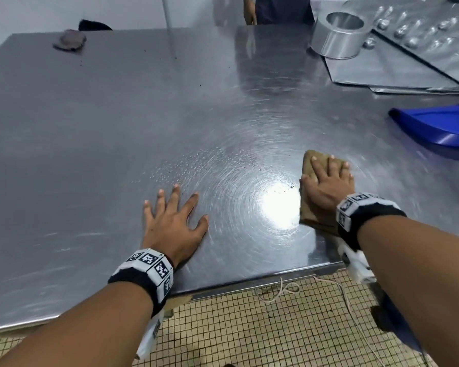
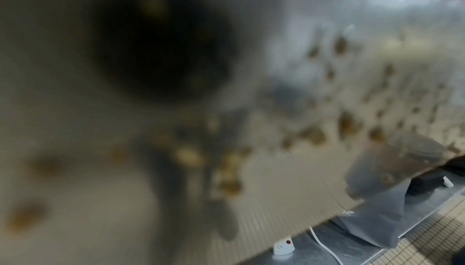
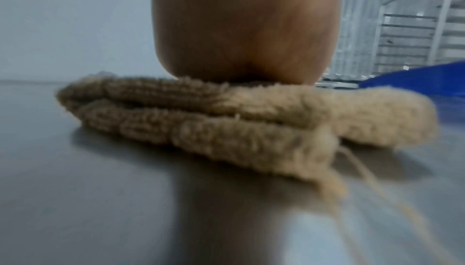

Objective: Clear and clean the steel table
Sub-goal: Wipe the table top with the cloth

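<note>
Steel table, seen from the head view, filling most of the frame, with swirl marks and a bright glare near the front edge. Left hand flat on the bare steel, fingers spread wide, holding nothing. Right hand pressed flat, fingers straight, on a folded tan cloth near the front right edge. Blue dustpan beyond it at the right. Round tin and metal trays at the far right corner. Grey rag at the far left.

Left wrist view: blurred, dark blotch; hand cannot be told.

Right wrist view: palm bearing down on cloth, loose threads trailing on steel; dustpan behind.
</note>
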A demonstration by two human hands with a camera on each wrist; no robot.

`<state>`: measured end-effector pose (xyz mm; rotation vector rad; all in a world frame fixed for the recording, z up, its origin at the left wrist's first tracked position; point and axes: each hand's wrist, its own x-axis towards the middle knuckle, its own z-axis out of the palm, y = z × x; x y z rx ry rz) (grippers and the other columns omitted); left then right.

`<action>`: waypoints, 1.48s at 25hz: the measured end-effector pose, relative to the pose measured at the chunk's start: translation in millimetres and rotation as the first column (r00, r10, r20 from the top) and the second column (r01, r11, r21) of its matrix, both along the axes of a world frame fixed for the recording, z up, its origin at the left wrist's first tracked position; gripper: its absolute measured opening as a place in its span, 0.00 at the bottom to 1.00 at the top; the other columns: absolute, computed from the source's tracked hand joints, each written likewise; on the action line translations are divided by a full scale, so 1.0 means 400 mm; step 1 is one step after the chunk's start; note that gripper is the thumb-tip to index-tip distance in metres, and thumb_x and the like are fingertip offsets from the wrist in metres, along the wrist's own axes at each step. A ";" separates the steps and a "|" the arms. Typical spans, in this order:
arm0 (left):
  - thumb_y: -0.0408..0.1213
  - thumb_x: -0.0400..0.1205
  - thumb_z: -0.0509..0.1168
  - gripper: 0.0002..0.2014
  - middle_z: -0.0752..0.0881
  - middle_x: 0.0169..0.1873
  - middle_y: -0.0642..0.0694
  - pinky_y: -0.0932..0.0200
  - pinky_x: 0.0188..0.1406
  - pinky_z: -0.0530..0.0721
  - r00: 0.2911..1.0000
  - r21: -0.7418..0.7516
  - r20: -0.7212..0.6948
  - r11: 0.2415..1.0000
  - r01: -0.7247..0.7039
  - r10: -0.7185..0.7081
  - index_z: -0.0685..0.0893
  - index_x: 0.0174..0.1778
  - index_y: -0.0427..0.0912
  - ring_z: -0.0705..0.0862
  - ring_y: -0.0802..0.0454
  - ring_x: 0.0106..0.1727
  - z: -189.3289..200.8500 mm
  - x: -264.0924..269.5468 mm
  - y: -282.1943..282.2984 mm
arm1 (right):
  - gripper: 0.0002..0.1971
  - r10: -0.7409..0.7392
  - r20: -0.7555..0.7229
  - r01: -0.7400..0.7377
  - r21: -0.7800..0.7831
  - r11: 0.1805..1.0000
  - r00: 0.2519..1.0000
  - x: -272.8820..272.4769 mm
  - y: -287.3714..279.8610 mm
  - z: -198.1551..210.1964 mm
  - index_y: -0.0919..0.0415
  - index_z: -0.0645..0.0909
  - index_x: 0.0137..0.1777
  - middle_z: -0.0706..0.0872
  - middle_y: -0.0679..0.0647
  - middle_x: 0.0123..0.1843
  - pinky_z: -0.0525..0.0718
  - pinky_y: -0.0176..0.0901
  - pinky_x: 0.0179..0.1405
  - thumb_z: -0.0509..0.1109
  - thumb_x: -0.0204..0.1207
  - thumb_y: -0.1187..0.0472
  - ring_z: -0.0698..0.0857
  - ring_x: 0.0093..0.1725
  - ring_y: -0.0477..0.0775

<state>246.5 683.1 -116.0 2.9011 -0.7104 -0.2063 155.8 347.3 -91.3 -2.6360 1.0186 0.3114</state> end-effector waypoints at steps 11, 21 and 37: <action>0.67 0.81 0.45 0.34 0.47 0.87 0.52 0.35 0.83 0.38 1.000 -0.004 0.003 1.000 -0.005 0.005 0.53 0.84 0.65 0.43 0.43 0.87 -0.001 0.002 -0.002 | 0.34 0.483 0.035 -0.483 -0.003 0.876 0.875 0.029 0.289 -0.001 0.42 0.39 0.84 0.32 0.56 0.85 0.33 0.61 0.80 0.44 0.82 0.35 0.28 0.82 0.65; 0.67 0.81 0.48 0.33 0.57 0.85 0.45 0.39 0.81 0.57 0.998 0.050 0.051 0.998 -0.045 0.042 0.61 0.83 0.61 0.59 0.41 0.84 0.068 0.139 0.162 | 0.29 0.228 0.056 -0.230 0.029 0.973 0.972 -0.142 0.180 -0.001 0.41 0.39 0.84 0.30 0.50 0.85 0.32 0.56 0.80 0.44 0.85 0.42 0.27 0.82 0.56; 0.70 0.81 0.44 0.34 0.41 0.86 0.53 0.32 0.81 0.39 0.998 0.107 -0.065 0.994 0.029 -0.022 0.46 0.84 0.68 0.40 0.40 0.86 0.019 0.398 0.200 | 0.32 0.049 -0.022 -0.049 0.012 0.999 0.999 0.297 0.243 0.016 0.43 0.38 0.84 0.32 0.58 0.85 0.34 0.61 0.81 0.44 0.84 0.39 0.31 0.83 0.67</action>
